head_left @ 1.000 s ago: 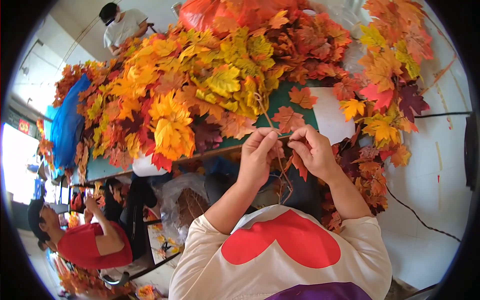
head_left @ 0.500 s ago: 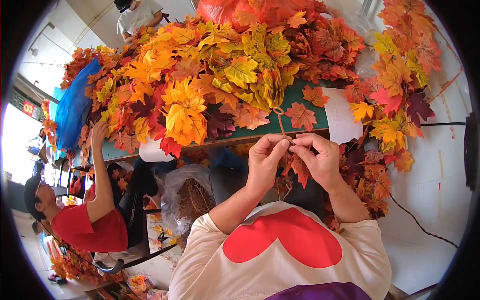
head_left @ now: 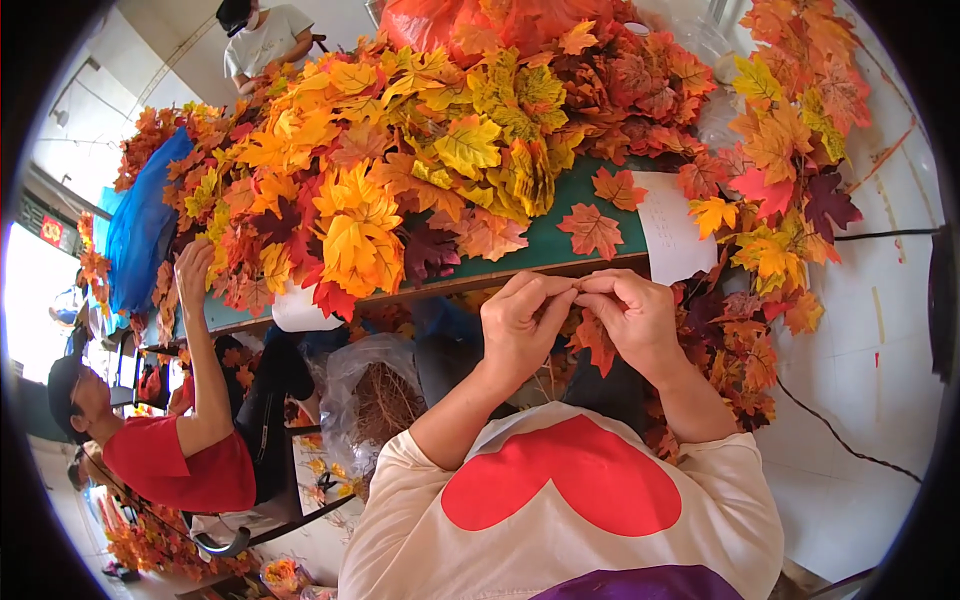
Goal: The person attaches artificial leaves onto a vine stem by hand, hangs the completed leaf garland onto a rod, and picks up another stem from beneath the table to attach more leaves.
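Observation:
My left hand [head_left: 520, 326] and my right hand [head_left: 631, 315] meet in front of the table edge, with thumbs and forefingers pinched together. Between the fingertips is the brown stem of an artificial leaf garland, now almost wholly hidden. An orange-red maple leaf [head_left: 592, 343] hangs just under my right hand. Beyond my hands, two loose artificial maple leaves [head_left: 590, 231] lie on the green tabletop [head_left: 560, 210].
A big heap of artificial leaves [head_left: 360, 130] covers the table, with a red plastic bag [head_left: 480, 25] behind. Leaf garlands [head_left: 790, 180] hang at right. A clear bag of brown stems [head_left: 385, 395] stands below. Two people [head_left: 180, 465] are nearby, one in a red shirt at left.
The stem's looped end, which stood above my fingers, no longer shows. My left hand has turned and come down slightly to the left. The view has shifted a little.

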The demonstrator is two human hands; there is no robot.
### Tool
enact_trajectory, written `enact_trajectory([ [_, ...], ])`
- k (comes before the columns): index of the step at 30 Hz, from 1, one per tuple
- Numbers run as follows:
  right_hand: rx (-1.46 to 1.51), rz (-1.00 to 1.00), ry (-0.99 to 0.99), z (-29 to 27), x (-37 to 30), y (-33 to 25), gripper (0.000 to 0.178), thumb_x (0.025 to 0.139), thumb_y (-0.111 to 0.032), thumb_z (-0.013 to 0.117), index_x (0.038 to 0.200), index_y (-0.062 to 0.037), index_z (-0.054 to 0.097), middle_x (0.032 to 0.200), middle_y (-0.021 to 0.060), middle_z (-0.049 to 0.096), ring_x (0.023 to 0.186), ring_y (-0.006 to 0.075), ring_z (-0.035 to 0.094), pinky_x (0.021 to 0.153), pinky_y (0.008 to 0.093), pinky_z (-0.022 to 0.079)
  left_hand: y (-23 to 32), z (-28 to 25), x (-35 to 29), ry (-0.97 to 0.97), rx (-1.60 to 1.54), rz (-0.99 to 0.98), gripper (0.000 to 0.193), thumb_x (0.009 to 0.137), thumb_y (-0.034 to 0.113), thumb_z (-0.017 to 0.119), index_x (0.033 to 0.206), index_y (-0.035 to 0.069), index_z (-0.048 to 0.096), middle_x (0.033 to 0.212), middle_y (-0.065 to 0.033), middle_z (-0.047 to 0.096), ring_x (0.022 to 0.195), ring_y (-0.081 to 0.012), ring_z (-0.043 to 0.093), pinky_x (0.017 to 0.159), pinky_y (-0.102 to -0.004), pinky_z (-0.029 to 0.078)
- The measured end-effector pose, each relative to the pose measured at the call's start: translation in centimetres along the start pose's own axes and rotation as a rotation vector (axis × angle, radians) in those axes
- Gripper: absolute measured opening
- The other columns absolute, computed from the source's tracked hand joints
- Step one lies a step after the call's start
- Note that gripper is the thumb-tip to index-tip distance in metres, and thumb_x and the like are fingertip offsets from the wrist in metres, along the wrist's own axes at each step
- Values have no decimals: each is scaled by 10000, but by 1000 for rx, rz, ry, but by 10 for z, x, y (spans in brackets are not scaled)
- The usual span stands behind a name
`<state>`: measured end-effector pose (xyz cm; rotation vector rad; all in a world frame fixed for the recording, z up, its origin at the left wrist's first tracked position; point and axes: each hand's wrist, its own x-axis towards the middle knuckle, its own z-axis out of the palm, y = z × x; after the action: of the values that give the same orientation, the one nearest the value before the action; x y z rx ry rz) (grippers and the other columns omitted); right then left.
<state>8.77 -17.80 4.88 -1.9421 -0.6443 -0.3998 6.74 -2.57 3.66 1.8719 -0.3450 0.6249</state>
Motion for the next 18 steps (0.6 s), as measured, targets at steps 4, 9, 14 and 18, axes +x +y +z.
enact_trajectory([
  [4,230,261,-35,2,-5,4,80,749,14,645,825,21,619,763,81,642,695,92,596,621,217,479,-2,4,-3,-8,52,113,138,756,8,638,893,19,652,737,-106,599,602,-199,583,530,-258,460],
  [9,164,299,-136,1,-6,0,58,771,0,627,823,26,622,702,46,636,629,62,568,568,211,461,-5,8,-15,2,85,-16,239,750,-4,641,985,42,657,738,-98,602,604,-169,583,526,-247,452],
  [14,299,371,-101,7,-8,9,100,774,-65,641,803,26,615,731,89,657,640,84,593,591,228,474,-6,9,-24,58,106,-23,237,743,-16,642,971,43,664,733,-92,600,597,-156,578,524,-241,449],
  [18,265,342,-181,1,-9,15,108,774,-58,636,813,38,607,753,95,662,671,88,609,616,228,482,-3,6,-25,-18,76,-58,241,731,-8,656,966,44,666,714,-88,593,583,-158,576,518,-241,449],
])
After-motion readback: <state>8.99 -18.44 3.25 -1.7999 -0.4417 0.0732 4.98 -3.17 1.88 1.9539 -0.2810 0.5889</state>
